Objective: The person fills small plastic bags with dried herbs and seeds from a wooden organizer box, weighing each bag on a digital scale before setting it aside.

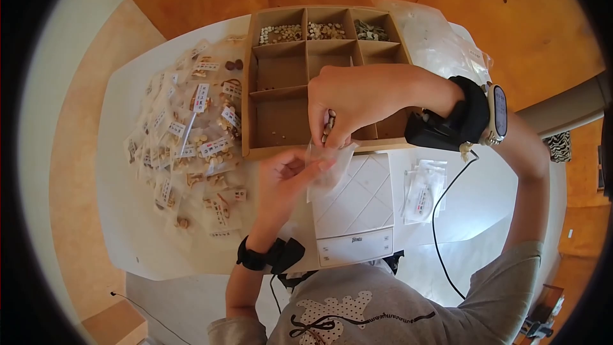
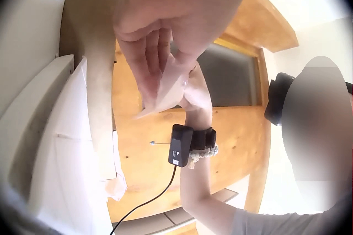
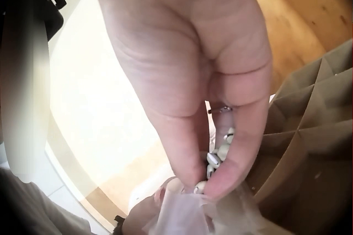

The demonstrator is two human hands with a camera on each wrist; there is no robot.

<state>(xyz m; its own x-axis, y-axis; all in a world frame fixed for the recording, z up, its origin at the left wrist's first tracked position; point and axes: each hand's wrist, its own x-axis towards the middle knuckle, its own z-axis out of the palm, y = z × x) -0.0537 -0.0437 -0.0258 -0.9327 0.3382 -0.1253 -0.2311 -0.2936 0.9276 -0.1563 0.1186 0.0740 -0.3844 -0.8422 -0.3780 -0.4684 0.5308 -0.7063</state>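
Over the front edge of a divided cardboard box (image 1: 281,153), my left hand (image 1: 284,179) pinches a small clear plastic bag (image 1: 329,182) between thumb and fingers. From above, my right hand (image 1: 357,99) reaches down to the bag's mouth, thumb and fingers pinched together. Small pale pieces (image 3: 218,158) show between those fingers in the right wrist view, right at the bag's opening; their exact kind I cannot tell. In the left wrist view the bag (image 2: 170,89) hangs from the left fingertips, with the right hand (image 2: 197,92) behind it.
Left of the box lies a broad heap of filled, labelled bags (image 1: 201,99). The box's far row holds whitish pieces (image 1: 281,34), tan pieces (image 1: 325,30) and grey-green pieces (image 1: 371,30). A white scale (image 1: 354,217) stands in front, beside flat labelled bags (image 1: 424,191) and a black cable (image 1: 437,230).
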